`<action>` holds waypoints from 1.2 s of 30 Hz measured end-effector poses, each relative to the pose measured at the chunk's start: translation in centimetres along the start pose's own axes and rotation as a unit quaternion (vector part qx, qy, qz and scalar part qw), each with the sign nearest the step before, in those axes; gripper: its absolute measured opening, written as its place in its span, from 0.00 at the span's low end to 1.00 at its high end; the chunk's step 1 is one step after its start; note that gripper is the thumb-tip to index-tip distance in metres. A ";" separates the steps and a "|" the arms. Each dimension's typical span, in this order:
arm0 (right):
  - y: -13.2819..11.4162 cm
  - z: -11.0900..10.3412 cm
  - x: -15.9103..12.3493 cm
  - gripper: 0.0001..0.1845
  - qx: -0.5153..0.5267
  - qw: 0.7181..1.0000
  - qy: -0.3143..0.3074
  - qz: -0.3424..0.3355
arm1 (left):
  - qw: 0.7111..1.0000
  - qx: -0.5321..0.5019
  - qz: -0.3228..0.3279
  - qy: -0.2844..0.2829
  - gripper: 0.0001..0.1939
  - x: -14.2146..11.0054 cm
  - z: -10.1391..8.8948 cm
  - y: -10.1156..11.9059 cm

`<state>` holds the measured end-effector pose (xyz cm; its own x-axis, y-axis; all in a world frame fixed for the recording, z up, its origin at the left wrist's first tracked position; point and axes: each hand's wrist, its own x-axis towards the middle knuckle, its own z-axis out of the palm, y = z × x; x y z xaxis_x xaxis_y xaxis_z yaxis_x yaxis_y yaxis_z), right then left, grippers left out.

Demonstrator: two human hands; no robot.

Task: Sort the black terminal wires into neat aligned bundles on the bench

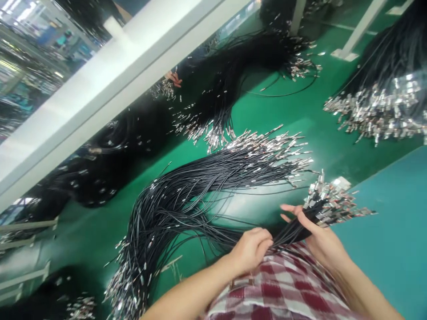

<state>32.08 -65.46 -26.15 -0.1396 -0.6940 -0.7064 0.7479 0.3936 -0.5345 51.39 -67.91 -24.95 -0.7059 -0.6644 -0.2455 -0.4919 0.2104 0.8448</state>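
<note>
A bundle of thin black cables (290,232) with silvery metal connector ends (333,202) lies across the front of my body. My left hand (251,248) is closed around it, its fingers curled over the cables. Nearer the connectors, my right hand (322,235) holds the same bundle, thumb across the top and fingertips showing on the far side. Just beyond, a larger pile of black cables (200,178) curves over the green surface. Some strands run from that pile toward my left hand.
A white metal beam (110,75) crosses the upper left. More cable heaps lie at the back (247,66) and the right (383,98). At the far side, another person's hand (174,79) shows beneath the beam. The green surface (280,109) shows between heaps.
</note>
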 end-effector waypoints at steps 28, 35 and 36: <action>-0.2 1.0 1.5 0.22 0.140 0.990 -0.010 -0.018 | 0.959 0.259 0.057 -0.104 0.17 -2.4 -4.8 0.3; -0.5 0.6 1.1 0.14 0.065 0.996 -0.023 -0.049 | 0.934 0.339 0.031 -0.105 0.16 -3.3 -3.6 -0.6; -0.5 0.5 0.9 0.14 0.056 0.997 -0.024 -0.049 | 0.931 0.350 0.032 -0.103 0.16 -3.2 -3.6 -0.2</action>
<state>31.90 -66.60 -26.28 -0.1854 -0.7552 -0.6288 0.8007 0.2549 -0.5422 55.62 -68.41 -22.65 -0.7920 -0.4987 -0.3522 -0.6066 0.7077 0.3621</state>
